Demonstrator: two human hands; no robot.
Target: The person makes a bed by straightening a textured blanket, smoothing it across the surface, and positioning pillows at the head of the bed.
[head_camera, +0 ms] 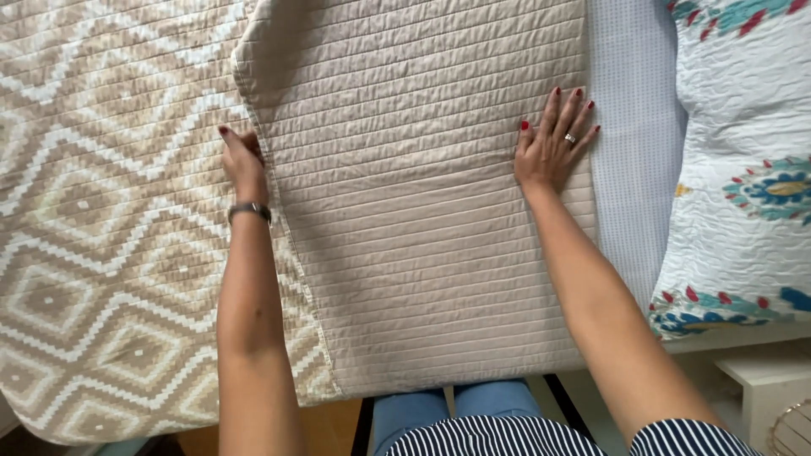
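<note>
A beige quilted coverlet lies across the bed. Its plain ribbed underside is folded over the diamond-patterned top side. My left hand grips the folded flap's left edge, fingers tucked under it, a watch on the wrist. My right hand lies flat on the flap near its right edge, fingers spread, a ring on one finger.
A pale blue-white sheet shows to the right of the flap. A white quilted pillow with teal and red motifs lies at the far right. A white bedside table stands at the lower right. My jeans and striped top are at the bottom.
</note>
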